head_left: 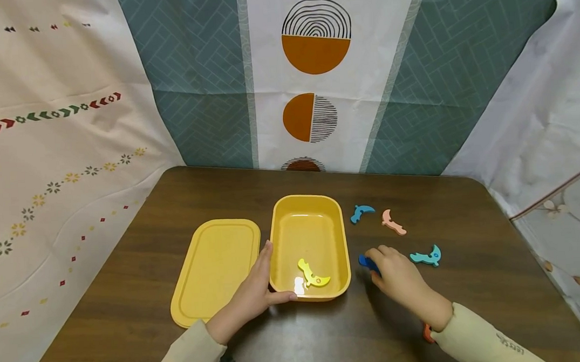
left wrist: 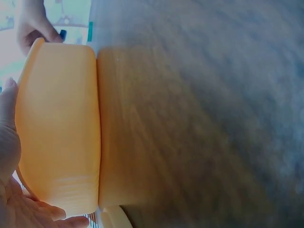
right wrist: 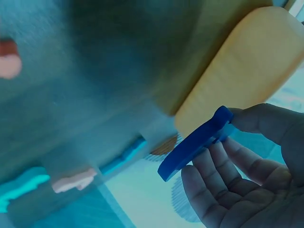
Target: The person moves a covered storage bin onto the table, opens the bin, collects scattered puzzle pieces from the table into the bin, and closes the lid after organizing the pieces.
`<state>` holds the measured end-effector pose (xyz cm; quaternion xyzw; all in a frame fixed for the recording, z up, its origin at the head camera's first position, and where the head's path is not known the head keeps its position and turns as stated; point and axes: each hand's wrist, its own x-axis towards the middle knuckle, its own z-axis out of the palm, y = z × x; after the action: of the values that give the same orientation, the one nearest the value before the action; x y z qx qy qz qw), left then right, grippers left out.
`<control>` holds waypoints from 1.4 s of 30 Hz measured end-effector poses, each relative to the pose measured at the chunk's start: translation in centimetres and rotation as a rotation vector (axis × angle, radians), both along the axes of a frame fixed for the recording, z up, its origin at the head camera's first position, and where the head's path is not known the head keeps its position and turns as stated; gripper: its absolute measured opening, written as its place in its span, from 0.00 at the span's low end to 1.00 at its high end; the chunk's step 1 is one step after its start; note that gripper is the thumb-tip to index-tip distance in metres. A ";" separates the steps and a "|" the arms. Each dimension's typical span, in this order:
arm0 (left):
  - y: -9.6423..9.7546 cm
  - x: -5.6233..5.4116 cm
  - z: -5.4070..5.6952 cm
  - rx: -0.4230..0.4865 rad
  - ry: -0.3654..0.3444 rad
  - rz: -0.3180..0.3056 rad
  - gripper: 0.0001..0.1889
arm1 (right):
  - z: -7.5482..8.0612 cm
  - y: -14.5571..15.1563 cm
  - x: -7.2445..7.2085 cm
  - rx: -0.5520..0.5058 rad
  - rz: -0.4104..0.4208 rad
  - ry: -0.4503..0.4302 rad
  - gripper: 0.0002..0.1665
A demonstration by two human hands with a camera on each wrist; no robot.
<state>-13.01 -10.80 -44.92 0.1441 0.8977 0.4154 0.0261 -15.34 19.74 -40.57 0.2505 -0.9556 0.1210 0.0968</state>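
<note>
A yellow plastic box (head_left: 308, 212) stands near the middle of the table. My left hand (head_left: 253, 290) lies against its near left corner, fingers straight along the left wall and thumb along the near rim. Inside the box rests a yellow beaked, bird-like toy piece (head_left: 313, 274). To the right of the box, my right hand (head_left: 396, 276) pinches a dark blue piece (right wrist: 194, 142) between thumb and fingertips; in the head view the hand covers much of this piece. The left wrist view shows the box's near wall (left wrist: 59, 128) from the side, with the left thumb (left wrist: 7, 107) at its rim.
A flat yellow lid (head_left: 220, 259) lies left of the box. Several similar pieces are on the table to the right: blue (head_left: 361, 213), pink (head_left: 393, 223), turquoise (head_left: 426, 256), and a red-orange one (head_left: 427, 333) partly under the right forearm. Patterned cloth (head_left: 198, 88) hangs behind the table.
</note>
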 end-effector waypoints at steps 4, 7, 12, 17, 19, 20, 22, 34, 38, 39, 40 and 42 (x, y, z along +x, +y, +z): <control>0.0 -0.1 0.0 0.001 0.000 0.003 0.63 | 0.6 -0.2 -0.2 -0.011 0.033 0.040 0.19; 0.0 -0.1 0.0 0.002 -0.008 0.003 0.63 | 1.0 -0.5 -0.3 -0.019 0.053 0.067 0.19; 0.0 -0.1 0.0 0.001 -0.028 0.007 0.63 | 1.7 -1.0 -0.2 -0.025 0.086 0.122 0.20; -0.1 -0.1 0.0 -0.004 -0.033 0.008 0.63 | 2.4 -1.7 -0.3 -0.031 0.113 0.172 0.20; -0.2 -0.1 -0.1 -0.006 -0.025 0.005 0.64 | 2.6 -1.9 -0.3 -0.028 0.124 0.189 0.20; -0.2 -0.1 -0.1 -0.007 -0.026 0.003 0.64 | 2.7 -2.1 -0.4 -0.025 0.130 0.198 0.21; -0.2 -0.2 -0.2 -0.006 -0.023 0.003 0.64 | 2.8 -2.3 -0.4 -0.021 0.144 0.214 0.21; -0.2 0.0 -0.2 0.021 -0.019 0.002 0.62 | 2.6 -3.6 -0.9 -0.014 0.239 0.312 0.21; -0.3 0.1 -0.1 0.024 -0.017 0.001 0.62 | 2.5 -4.0 -1.0 -0.004 0.272 0.314 0.20; -0.3 0.1 -0.1 0.023 -0.023 0.000 0.62 | 2.5 -4.1 -1.1 -0.004 0.280 0.317 0.20; -0.3 0.1 -0.2 0.024 -0.021 -0.001 0.62 | 2.5 -4.2 -1.1 -0.005 0.288 0.319 0.21; -0.4 0.1 -0.2 0.024 -0.016 -0.005 0.62 | 2.5 -4.4 -1.2 -0.008 0.306 0.327 0.21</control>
<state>-12.95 -11.16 -45.12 0.1430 0.8922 0.4271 0.0328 -16.53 15.37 -38.02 0.4083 -0.8777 0.0958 0.2319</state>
